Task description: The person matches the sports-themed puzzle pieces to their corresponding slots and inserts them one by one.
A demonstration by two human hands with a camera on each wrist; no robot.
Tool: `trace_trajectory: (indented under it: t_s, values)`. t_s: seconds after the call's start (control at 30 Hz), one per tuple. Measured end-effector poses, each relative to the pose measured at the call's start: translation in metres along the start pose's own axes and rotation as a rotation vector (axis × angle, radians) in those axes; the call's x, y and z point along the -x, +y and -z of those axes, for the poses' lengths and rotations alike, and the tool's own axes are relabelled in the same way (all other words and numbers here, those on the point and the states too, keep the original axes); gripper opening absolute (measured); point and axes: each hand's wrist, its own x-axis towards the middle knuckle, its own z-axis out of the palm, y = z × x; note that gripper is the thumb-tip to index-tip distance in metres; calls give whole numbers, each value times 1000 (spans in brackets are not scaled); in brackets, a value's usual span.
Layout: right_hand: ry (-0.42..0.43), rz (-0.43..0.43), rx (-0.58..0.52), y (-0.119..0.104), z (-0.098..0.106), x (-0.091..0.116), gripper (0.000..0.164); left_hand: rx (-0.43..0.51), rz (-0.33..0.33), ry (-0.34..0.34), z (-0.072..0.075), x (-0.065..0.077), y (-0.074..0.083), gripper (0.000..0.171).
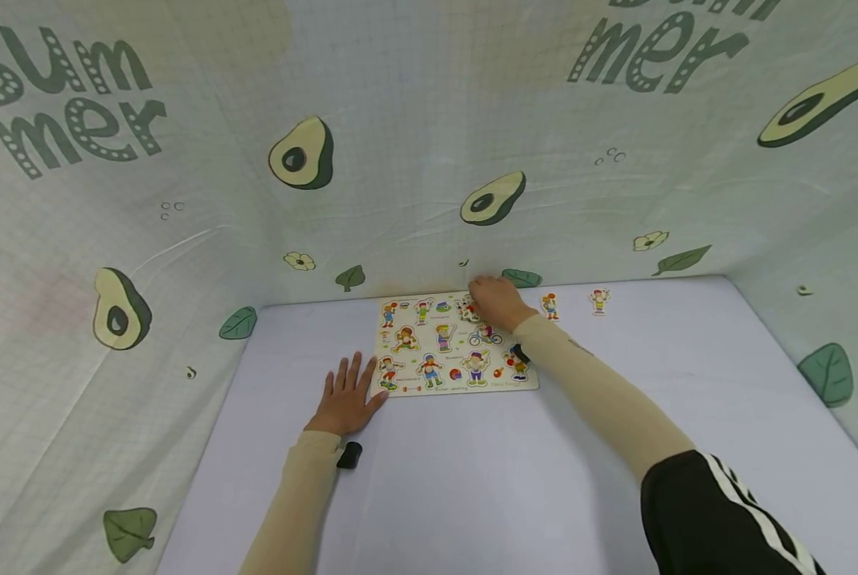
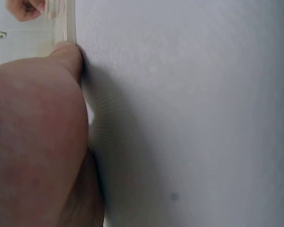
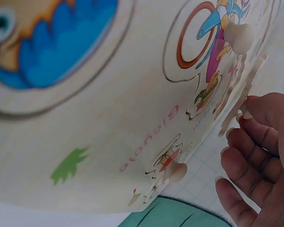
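Observation:
A wooden knob puzzle board [image 3: 94, 142] printed with sporty children lies flat by the table's back edge. My right hand [image 1: 497, 302] is over its far right corner. In the right wrist view, thumb and forefinger pinch a thin wooden puzzle piece [image 3: 239, 101], seen edge-on and tilted close over the board; its picture is mostly hidden. My left hand [image 1: 345, 399] lies flat with fingers spread at the board's near left corner, thumb [image 2: 68, 54] against its edge. A cyclist piece [image 1: 485, 335] with a round knob sits in the board near my right hand.
Two loose figure pieces, one with an orange top [image 1: 550, 306] and one in pale clothes [image 1: 599, 300], lie right of the board. Behind the white table [image 1: 472, 487] hangs a cloth [image 1: 400, 144] printed with avocados and leaves.

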Motion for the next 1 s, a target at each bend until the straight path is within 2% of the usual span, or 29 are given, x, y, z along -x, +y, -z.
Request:
trace_trajectory:
  t_s: [0.6,1.0]
  values:
    - [-69,3,88,-11,2,-8,25,4,-4,-3,0,1,3,79]
    - [-72,-4,123,-14,1,-13,25,0,-9,12,-2,-1,-1,79]
